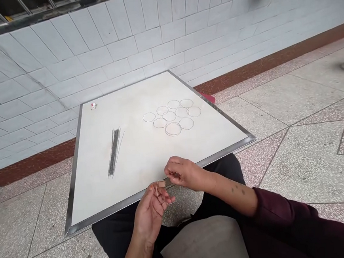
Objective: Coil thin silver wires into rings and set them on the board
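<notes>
Grey cloth [207,245] is covering the person's middle, nearest the camera, and just beyond it both hands are working close together at the near edge of the table [141,155]. The left hand [152,206] is turning its palm up, thumb and fingers pinching a thin wire loop [157,190] at that edge of the table. The right hand [187,173] is curling its fingers together just beside a small brown piece [162,184]; whether they are gripping the wire's end, one cannot tell. Farther in, about ten wire rings [175,113] are lying right of the table's middle, some overlapping, and these are looking like the finished share. A bundle of straight wires [114,152] is resting toward the table's left side, seemingly the share left to shape, so the work is apparently standing partway, with the loop in hand seeming unfinished. A little white-and-red object [93,106] is sitting near the table's far left corner, while a tiled wall [147,35] is rising behind the table and speckled floor [270,169] is spreading around it.
</notes>
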Demonstrator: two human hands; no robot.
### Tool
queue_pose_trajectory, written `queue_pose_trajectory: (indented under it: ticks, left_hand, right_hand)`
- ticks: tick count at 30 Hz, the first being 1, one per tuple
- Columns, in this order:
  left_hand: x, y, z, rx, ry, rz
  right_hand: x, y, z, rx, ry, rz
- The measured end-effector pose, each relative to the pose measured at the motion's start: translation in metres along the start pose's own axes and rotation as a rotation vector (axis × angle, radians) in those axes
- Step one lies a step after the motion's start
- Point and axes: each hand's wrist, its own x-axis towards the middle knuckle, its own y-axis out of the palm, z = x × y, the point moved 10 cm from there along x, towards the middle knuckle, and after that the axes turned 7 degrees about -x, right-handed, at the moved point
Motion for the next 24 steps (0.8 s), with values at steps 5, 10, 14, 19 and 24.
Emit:
queue_pose_trajectory:
  ticks: [5, 10, 14, 19, 24]
  left_hand:
    - [-0.003, -0.005, -0.002, -0.099, 0.111, -0.033]
    - [-0.002, -0.013, -0.002, -0.119, 0.159, -0.132]
    - [-0.002, -0.020, -0.001, -0.049, 0.125, -0.161]
    - [-0.007, -0.048, 0.003, -0.023, 0.044, -0.353]
    - [-0.004, -0.079, -0.004, -0.081, 0.084, -0.532]
  right_hand:
    - [-0.002, -0.006, -0.010, -0.005, 0.138, -0.101]
    - [-0.005, -0.002, -0.016, -0.010, 0.255, -0.109]
    - [-0.003, -0.010, -0.044, -0.061, 0.377, -0.102]
    - [0.000, -0.048, -0.129, -0.182, 0.640, -0.108]
    - [-0.001, -0.087, -0.206, -0.247, 0.861, -0.078]
